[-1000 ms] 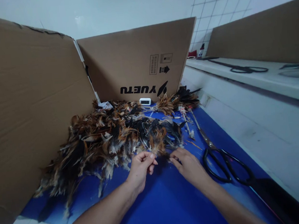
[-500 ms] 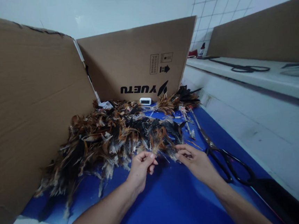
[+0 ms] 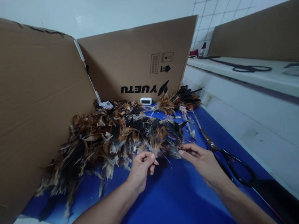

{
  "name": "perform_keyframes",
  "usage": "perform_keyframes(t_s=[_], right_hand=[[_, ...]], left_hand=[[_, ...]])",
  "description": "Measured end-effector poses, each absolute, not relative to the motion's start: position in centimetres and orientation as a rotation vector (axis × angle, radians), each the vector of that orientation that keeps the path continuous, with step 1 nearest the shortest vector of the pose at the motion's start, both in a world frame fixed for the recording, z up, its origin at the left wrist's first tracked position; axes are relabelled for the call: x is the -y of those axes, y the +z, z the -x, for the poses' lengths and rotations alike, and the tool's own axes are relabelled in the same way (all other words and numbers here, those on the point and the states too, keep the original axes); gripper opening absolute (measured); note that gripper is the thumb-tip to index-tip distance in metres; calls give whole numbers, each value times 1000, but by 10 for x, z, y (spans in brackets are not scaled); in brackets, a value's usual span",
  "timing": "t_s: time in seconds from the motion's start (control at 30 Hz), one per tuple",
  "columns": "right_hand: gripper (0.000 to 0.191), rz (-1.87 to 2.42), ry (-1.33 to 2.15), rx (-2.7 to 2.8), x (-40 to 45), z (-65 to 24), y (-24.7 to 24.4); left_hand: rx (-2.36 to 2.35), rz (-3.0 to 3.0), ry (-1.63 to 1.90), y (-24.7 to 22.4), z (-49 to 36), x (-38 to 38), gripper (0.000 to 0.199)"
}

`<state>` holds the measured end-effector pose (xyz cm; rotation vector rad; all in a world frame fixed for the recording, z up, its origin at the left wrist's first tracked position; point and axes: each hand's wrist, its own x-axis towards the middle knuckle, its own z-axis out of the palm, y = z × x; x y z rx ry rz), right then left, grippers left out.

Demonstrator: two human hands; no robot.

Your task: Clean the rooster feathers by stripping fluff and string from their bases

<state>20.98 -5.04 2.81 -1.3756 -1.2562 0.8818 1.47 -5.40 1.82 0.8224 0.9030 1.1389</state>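
Brown feathers [image 3: 156, 142] are fanning up from the left hand [image 3: 141, 170] near the middle of the frame, where the thumb and forefinger are pinching their lower ends while the other fingers are curling in. The right hand [image 3: 203, 164], a little to the right and well apart from the left, is bringing its thumb and fingertips together at the right end of the pile; whether it is gripping a feather there, I cannot tell. The pile of feathers [image 3: 107, 136], brown, black and pale grey, is spreading from the left of the frame to the centre, lying on a blue table [image 3: 163, 208] that is filling the lower middle. Large scissors [image 3: 211, 144] are lying right of centre, their black handles partly hiding behind the right hand and wrist. Above them a thin stick [image 3: 188, 124] is resting on the blue surface, and a bundle of brown and black feathers [image 3: 190, 96] is lying farther back. A small white display [image 3: 145, 101] is standing behind the pile, in front of a printed cardboard sheet [image 3: 134, 57] at the upper centre. Another cardboard sheet [image 3: 34, 111] is filling the left side. On a pale ledge [image 3: 275, 85] at the upper right, black-handled scissors [image 3: 252, 69] and a small bottle [image 3: 203, 49] are sitting.
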Motion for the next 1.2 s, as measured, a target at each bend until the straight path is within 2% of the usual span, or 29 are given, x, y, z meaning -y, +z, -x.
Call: perform_keyframes(t_s=[0.43,0.77,1.03,1.2], right_hand=[[22,1243,945,1188,56,-207,35],[18,1281,1037,1396,61,-196,35],[27,1270,1101,1414,61,-196,25],[24,1290,1062,1360,60,-198,27]], left_hand=[[-887,-835,1101,18,-15,54,28],[-715,-824,986,23,-17,62,32],[-737,-800,883,16,-20,63,35],[-754,-786,909,14,-20,62,33]])
